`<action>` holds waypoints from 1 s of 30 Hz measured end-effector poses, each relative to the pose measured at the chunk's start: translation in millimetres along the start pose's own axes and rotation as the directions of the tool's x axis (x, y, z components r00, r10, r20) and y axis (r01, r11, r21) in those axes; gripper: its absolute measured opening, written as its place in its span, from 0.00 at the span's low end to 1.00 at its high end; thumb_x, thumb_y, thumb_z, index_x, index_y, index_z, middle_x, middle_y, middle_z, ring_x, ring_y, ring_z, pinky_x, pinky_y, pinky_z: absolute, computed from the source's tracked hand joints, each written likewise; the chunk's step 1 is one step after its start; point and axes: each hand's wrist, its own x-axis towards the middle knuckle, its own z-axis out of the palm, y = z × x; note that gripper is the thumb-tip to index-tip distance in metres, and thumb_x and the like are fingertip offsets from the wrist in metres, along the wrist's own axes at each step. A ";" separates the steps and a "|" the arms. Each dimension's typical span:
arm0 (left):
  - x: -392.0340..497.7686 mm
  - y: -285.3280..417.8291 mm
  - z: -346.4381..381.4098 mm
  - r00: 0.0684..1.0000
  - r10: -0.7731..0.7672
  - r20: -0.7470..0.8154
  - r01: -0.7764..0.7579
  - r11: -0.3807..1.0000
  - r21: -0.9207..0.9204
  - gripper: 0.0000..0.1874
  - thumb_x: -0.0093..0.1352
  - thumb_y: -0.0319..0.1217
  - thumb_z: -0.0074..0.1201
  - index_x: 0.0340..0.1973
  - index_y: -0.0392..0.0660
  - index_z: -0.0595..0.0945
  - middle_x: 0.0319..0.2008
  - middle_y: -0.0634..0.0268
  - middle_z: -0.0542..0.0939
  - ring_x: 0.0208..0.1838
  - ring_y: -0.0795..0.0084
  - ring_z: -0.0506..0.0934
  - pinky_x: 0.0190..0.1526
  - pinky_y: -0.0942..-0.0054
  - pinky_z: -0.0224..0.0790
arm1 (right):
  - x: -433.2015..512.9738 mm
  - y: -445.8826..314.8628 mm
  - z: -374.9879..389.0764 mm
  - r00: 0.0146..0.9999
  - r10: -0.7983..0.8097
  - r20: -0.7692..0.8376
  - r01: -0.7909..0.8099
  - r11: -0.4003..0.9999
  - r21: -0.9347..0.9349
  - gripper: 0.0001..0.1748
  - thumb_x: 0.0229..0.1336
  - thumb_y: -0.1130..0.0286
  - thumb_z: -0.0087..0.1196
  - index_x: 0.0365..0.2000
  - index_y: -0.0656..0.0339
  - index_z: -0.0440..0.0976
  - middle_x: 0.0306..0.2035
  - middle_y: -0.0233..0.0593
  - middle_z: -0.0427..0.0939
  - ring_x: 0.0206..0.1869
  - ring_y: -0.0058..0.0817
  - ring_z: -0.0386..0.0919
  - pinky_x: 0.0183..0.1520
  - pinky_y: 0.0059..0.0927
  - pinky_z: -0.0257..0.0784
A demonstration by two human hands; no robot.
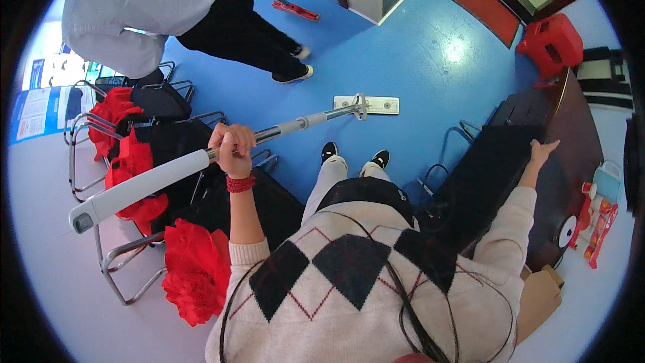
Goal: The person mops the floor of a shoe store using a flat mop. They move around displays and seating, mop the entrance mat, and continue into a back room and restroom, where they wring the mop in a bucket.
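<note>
My left hand (233,145) is closed around the metal pole of a flat mop (287,127), just beyond its thick white grip. The pole slants away over the blue floor to a narrow mop head (385,105), which lies flat beyond my feet. My right hand (544,151) is at the right with its fingers spread, holding nothing, over or at the edge of a dark brown tabletop (587,133); whether it touches the surface I cannot tell.
Black chairs with metal frames (121,252) and red cloths (196,267) line the left. Another person (227,25) stands ahead at the upper left, near a red-headed floor tool (296,10). Black seats (484,176), a red plastic stool (554,45) and a cardboard box (539,302) stand at the right.
</note>
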 end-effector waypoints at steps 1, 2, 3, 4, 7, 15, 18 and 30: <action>-1.5 0.2 -3.2 1.000 0.012 -0.014 -0.012 1.000 -0.013 0.13 0.65 0.30 0.42 0.18 0.44 0.62 0.08 0.68 0.61 0.11 0.79 0.57 0.17 0.76 0.55 | 6.4 2.1 0.1 1.000 0.001 -0.011 -0.001 1.000 0.004 0.53 0.39 0.74 0.56 0.63 0.68 0.36 0.64 0.59 0.46 0.65 0.46 0.52 0.66 0.35 0.46; -2.8 0.1 -5.3 1.000 0.019 -0.014 -0.019 1.000 0.001 0.13 0.65 0.31 0.42 0.18 0.44 0.62 0.08 0.69 0.61 0.11 0.79 0.57 0.17 0.76 0.54 | 11.4 2.0 2.9 0.998 0.064 -0.010 -0.064 0.998 -0.015 0.52 0.41 0.72 0.55 0.63 0.67 0.36 0.64 0.60 0.46 0.65 0.47 0.53 0.66 0.35 0.47; -3.8 -0.2 -6.4 0.999 0.024 -0.030 -0.024 1.000 0.011 0.13 0.66 0.31 0.42 0.18 0.44 0.62 0.08 0.69 0.61 0.11 0.79 0.57 0.17 0.76 0.54 | 14.1 -0.3 6.7 1.000 0.030 -0.003 -0.031 0.995 -0.090 0.51 0.42 0.71 0.54 0.63 0.67 0.36 0.64 0.60 0.47 0.64 0.48 0.53 0.66 0.36 0.48; -4.3 -0.8 -6.4 0.999 0.028 -0.045 -0.027 0.999 0.022 0.13 0.66 0.31 0.42 0.18 0.44 0.62 0.08 0.69 0.61 0.11 0.79 0.57 0.17 0.76 0.54 | 15.5 -3.7 11.4 0.998 0.063 0.011 -0.059 0.980 -0.189 0.50 0.44 0.70 0.54 0.63 0.67 0.36 0.63 0.61 0.48 0.64 0.50 0.54 0.65 0.37 0.49; -1.7 -3.9 -1.0 0.997 0.026 -0.075 -0.025 1.000 0.012 0.13 0.66 0.30 0.41 0.18 0.45 0.62 0.08 0.69 0.60 0.11 0.79 0.56 0.17 0.76 0.53 | 9.7 -15.7 23.6 0.995 0.063 0.079 -0.019 0.886 -0.463 0.47 0.48 0.67 0.52 0.63 0.67 0.36 0.62 0.62 0.51 0.62 0.53 0.55 0.64 0.39 0.51; 46.8 -26.0 53.5 0.999 -0.047 -0.025 0.049 0.994 0.099 0.15 0.67 0.30 0.41 0.17 0.49 0.60 0.08 0.72 0.57 0.11 0.81 0.55 0.15 0.80 0.49 | -10.6 -86.4 10.3 0.938 -0.346 0.013 0.341 0.919 -0.196 0.39 0.57 0.61 0.49 0.62 0.66 0.44 0.62 0.58 0.53 0.63 0.49 0.55 0.64 0.38 0.50; 69.6 -53.8 105.0 0.990 -0.137 0.019 0.134 0.986 0.104 0.15 0.66 0.29 0.45 0.19 0.51 0.60 0.12 0.74 0.59 0.14 0.83 0.57 0.15 0.81 0.48 | -16.7 -173.6 -27.4 0.845 -0.528 0.081 0.530 0.848 -0.004 0.34 0.61 0.67 0.44 0.62 0.69 0.43 0.64 0.54 0.51 0.66 0.40 0.51 0.66 0.35 0.46; -75.8 -256.3 267.9 0.391 -0.357 0.849 -0.180 0.874 0.450 0.10 0.53 0.35 0.57 0.22 0.44 0.75 0.19 0.55 0.76 0.27 0.51 0.76 0.28 0.59 0.67 | -164.8 -270.3 -266.7 0.473 -0.780 -0.410 0.834 0.546 -0.077 0.33 0.47 0.57 0.57 0.52 0.58 0.59 0.42 0.41 0.68 0.49 0.31 0.67 0.55 0.37 0.57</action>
